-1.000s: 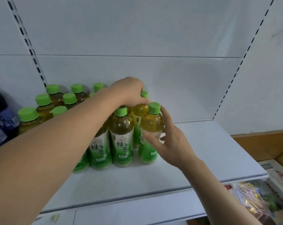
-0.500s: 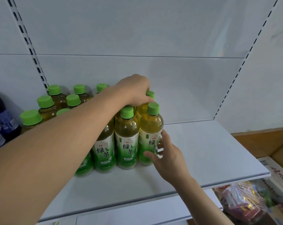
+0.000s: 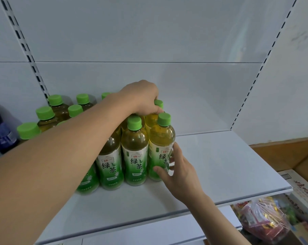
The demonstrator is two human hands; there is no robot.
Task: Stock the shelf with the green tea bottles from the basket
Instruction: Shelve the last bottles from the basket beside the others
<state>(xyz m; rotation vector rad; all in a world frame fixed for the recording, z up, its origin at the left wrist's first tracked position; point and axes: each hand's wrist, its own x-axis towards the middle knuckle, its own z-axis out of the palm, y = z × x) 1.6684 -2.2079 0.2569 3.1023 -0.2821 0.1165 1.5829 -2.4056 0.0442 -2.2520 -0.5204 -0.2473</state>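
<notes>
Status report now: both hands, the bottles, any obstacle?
Left hand grips rear bottle top. Right hand holds front right bottle upright on shelf. No obstacle visible.

White shelf (image 3: pixel 211 174) carries upright green tea bottles (image 3: pixel 134 151).

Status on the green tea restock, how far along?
Done: a block of green tea bottles stands upright on the white shelf. In hand: right hand grips the front-right bottle; left hand sits on caps behind it. Left: shelf's right half is bare; the basket is out of view.
</notes>
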